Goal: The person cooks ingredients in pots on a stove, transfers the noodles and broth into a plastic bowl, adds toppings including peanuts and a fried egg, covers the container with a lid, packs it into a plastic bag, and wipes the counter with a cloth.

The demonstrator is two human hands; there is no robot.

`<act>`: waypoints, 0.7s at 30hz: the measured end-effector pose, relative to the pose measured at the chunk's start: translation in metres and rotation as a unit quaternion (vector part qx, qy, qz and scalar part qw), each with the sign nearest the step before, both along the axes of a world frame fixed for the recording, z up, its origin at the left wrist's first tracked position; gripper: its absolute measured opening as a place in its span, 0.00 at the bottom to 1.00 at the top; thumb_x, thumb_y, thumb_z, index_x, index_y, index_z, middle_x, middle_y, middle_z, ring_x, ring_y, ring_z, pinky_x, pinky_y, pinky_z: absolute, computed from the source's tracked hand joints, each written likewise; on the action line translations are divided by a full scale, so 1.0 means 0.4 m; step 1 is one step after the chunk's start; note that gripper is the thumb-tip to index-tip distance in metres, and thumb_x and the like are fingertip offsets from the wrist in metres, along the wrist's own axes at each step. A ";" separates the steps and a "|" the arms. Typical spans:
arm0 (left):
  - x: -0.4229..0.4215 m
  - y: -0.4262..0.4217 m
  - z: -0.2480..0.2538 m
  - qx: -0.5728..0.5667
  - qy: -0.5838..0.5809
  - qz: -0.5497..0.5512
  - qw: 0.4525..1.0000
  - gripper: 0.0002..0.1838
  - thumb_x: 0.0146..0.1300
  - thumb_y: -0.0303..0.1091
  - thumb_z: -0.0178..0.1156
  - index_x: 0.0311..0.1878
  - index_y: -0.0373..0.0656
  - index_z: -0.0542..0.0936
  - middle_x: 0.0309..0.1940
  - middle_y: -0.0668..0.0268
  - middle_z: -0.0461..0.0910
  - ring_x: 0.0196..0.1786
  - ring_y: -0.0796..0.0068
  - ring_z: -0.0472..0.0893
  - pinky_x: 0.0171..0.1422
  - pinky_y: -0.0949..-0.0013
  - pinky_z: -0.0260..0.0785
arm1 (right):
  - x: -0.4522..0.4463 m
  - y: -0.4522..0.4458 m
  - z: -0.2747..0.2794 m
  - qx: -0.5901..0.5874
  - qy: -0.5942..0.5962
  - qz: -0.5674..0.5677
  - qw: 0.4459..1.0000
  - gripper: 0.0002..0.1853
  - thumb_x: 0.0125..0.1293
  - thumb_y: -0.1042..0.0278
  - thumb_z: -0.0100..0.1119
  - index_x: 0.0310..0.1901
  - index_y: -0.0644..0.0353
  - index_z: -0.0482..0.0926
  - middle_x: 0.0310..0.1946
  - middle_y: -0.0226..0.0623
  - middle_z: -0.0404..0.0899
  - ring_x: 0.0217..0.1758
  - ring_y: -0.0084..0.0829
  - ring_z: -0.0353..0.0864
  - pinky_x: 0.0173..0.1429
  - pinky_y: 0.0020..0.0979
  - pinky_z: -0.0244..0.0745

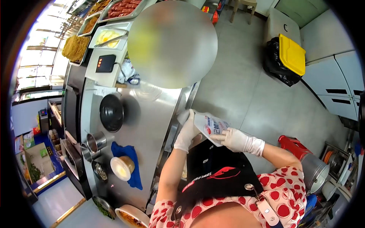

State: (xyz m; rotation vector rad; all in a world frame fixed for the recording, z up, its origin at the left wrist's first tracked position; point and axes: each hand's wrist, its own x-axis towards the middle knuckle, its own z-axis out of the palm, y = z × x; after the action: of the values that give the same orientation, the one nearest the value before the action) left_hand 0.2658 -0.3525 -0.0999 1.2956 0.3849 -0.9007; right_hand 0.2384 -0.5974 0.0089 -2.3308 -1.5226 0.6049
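Spotted clothing point(283, 193) lay nearest; beyond the apron point(216, 161), left hand point(187, 133) and right hand point(235, 140) gripped a printed bag point(211, 124) beside the surface point(147, 123), where a slack grip could have dropped it.

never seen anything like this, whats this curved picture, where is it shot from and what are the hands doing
There is no machine here, just a person wearing gloves. The one picture comes from a camera on their head, looking forward and down, so their apron shows near the bottom. The left hand and right hand hold a printed white bag between them. On the steel counter are a black bowl and a blue cloth with a tub on it. A round blur hides part of the view.
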 end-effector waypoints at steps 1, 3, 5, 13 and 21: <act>0.002 0.009 0.025 -0.007 0.089 0.061 0.994 0.35 0.68 0.64 0.36 0.49 0.40 0.77 0.41 0.62 0.80 0.42 0.68 0.78 0.50 0.61 0.69 | -0.022 0.013 -0.007 0.028 -0.019 -0.009 0.999 0.13 0.52 0.66 0.56 0.38 0.57 0.83 0.59 0.27 0.73 0.40 0.29 0.79 0.45 0.31 0.69; 0.022 0.019 0.111 0.013 0.160 0.102 0.982 0.36 0.66 0.67 0.38 0.48 0.40 0.78 0.40 0.62 0.80 0.40 0.70 0.77 0.47 0.60 0.69 | -0.039 0.031 -0.029 0.015 -0.039 0.043 0.998 0.13 0.52 0.65 0.57 0.38 0.57 0.84 0.62 0.27 0.71 0.43 0.28 0.78 0.46 0.31 0.69; 0.001 0.072 0.081 0.059 0.134 0.043 0.988 0.29 0.66 0.59 0.45 0.49 0.41 0.78 0.40 0.62 0.81 0.42 0.70 0.78 0.45 0.63 0.70 | -0.046 0.053 -0.035 0.007 -0.045 0.086 0.995 0.13 0.52 0.63 0.59 0.39 0.56 0.84 0.62 0.27 0.70 0.45 0.28 0.77 0.48 0.31 0.69; -0.034 0.152 0.221 0.120 -0.087 0.063 0.987 0.15 0.63 0.30 0.57 0.51 0.37 0.80 0.40 0.64 0.82 0.41 0.75 0.79 0.44 0.68 0.73 | 0.074 0.151 -0.067 0.206 0.181 -0.175 0.946 0.19 0.51 0.66 0.69 0.44 0.61 0.76 0.57 0.44 0.72 0.59 0.45 0.73 0.65 0.39 0.66; -0.055 0.267 0.444 0.154 -0.177 0.151 0.960 0.14 0.59 0.31 0.63 0.45 0.32 0.81 0.36 0.66 0.82 0.38 0.79 0.79 0.45 0.73 0.72 | 0.258 0.444 0.017 0.240 0.320 -0.218 0.890 0.13 0.56 0.68 0.63 0.43 0.59 0.80 0.42 0.45 0.77 0.50 0.42 0.76 0.54 0.38 0.70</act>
State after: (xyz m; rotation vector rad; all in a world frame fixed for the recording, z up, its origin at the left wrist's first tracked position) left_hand 0.2437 -0.2455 0.0779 1.5980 0.4357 -0.3487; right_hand 0.3418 -0.4198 0.0155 -1.7440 -0.7090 0.6844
